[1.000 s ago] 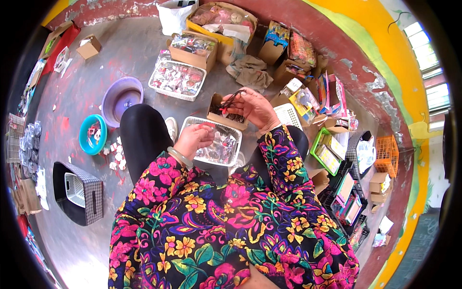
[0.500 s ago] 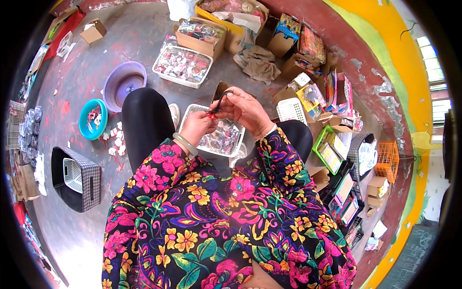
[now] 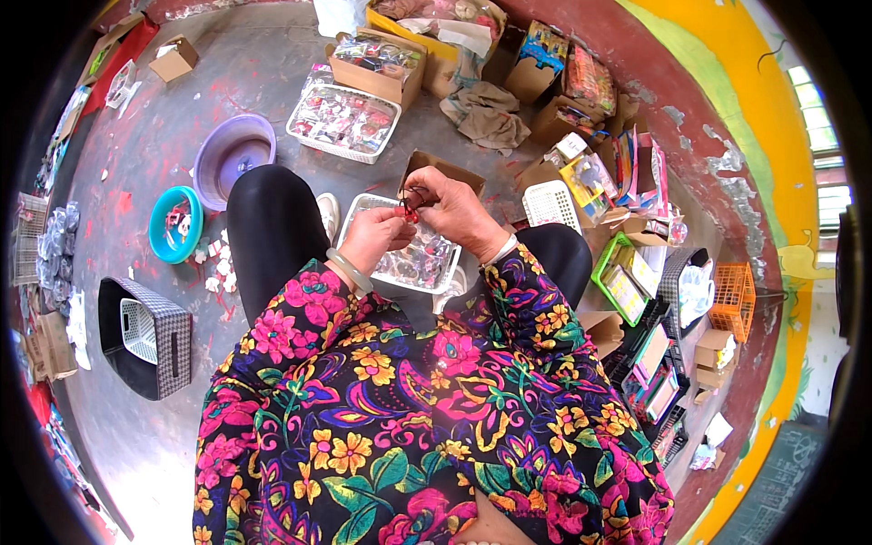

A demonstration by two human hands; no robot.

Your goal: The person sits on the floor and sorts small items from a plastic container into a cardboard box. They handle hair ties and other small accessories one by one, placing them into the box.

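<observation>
Between my two hands, above my lap, is a dark hair tie with a small shiny red piece [image 3: 411, 214]. My left hand [image 3: 374, 234] pinches it from the left, thumb and fingertips together. On the other side my right hand [image 3: 451, 211] has its fingers curled in on the dark loop. Fingers hide part of the hair tie. Directly beneath sits a white plastic basket [image 3: 411, 288] between my legs, filled with small clear-wrapped packets. An open cardboard box [image 3: 459, 173] stands just beyond it.
Another white basket [image 3: 341, 153] of packets lies farther off. Left are a purple basin [image 3: 207, 173], a teal basin [image 3: 160, 238] and a checked bin [image 3: 174, 354]. Right are an empty white basket [image 3: 549, 207], a green tray [image 3: 603, 263], an orange crate [image 3: 732, 300] and several boxes.
The dark loop stood stretched up under my right fingers; now it is gathered small. My right hand has curled closer over it, and the red piece shows more. My left hand has barely moved.
</observation>
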